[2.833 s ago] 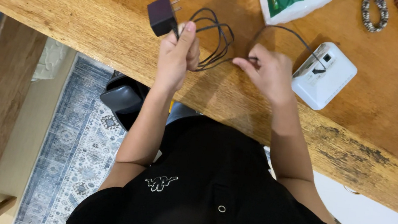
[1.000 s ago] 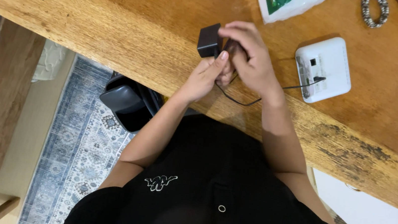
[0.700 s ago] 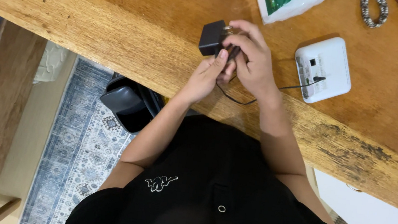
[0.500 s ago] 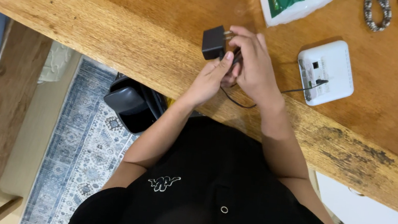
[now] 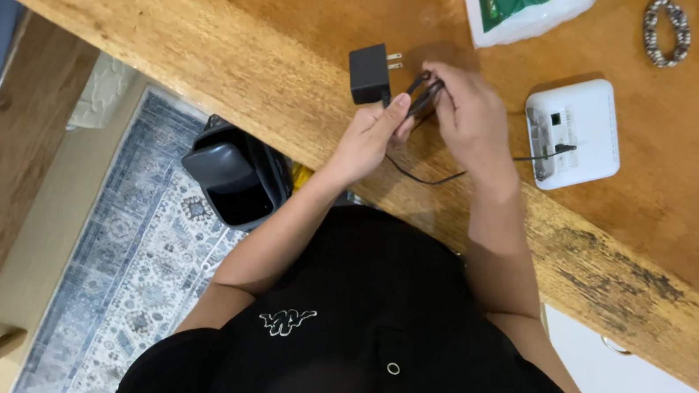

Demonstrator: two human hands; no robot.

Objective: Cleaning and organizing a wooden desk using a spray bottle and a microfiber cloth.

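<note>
Both hands meet over the wooden table [image 5: 208, 46]. My left hand [image 5: 367, 136] pinches a bundled black cable [image 5: 422, 94] just below a black power adapter [image 5: 370, 73], whose two prongs point right. My right hand [image 5: 467, 118] closes around the same coiled cable from the right. A loose length of cable [image 5: 423, 177] loops under my hands and runs to a white box-shaped device [image 5: 584, 132], where it is plugged in.
A white packet with a green item [image 5: 524, 5] lies at the table's far edge, and beaded bracelets [image 5: 665, 26] lie further right. Below the table edge sit a black bin [image 5: 232, 178] and a patterned rug [image 5: 119, 266].
Earlier the cable lay spread in loose loops with my hands apart. Now it is gathered into a tight bundle between both hands, beside the adapter.
</note>
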